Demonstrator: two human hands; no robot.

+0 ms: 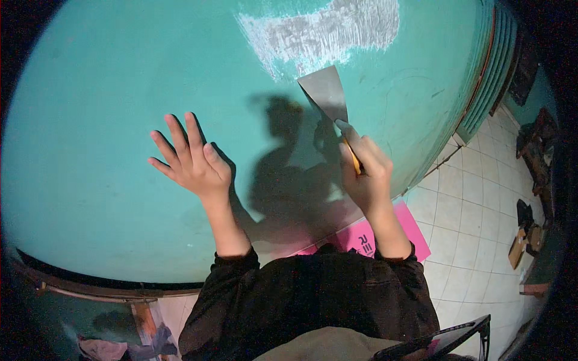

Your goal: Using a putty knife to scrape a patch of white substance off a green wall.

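My right hand (368, 169) grips the yellow handle of a putty knife (326, 92) with a wide metal blade. The blade points up and left, its edge at the lower border of a rough whitish-grey patch (334, 31) on the green painted wall (113, 90). The patch has streaky, ragged edges. To the left, my left hand (194, 160) has its fingers spread against or very near the wall and holds nothing. A dark shadow falls on the wall between my hands.
A pink sheet (413, 228) with black writing lies on the pale tiled floor (469, 216) at the wall's foot. Ridged green trim (490, 85) stands at the right. Cardboard (517, 248) and other items lie far right; cloth (104, 349) lies at lower left.
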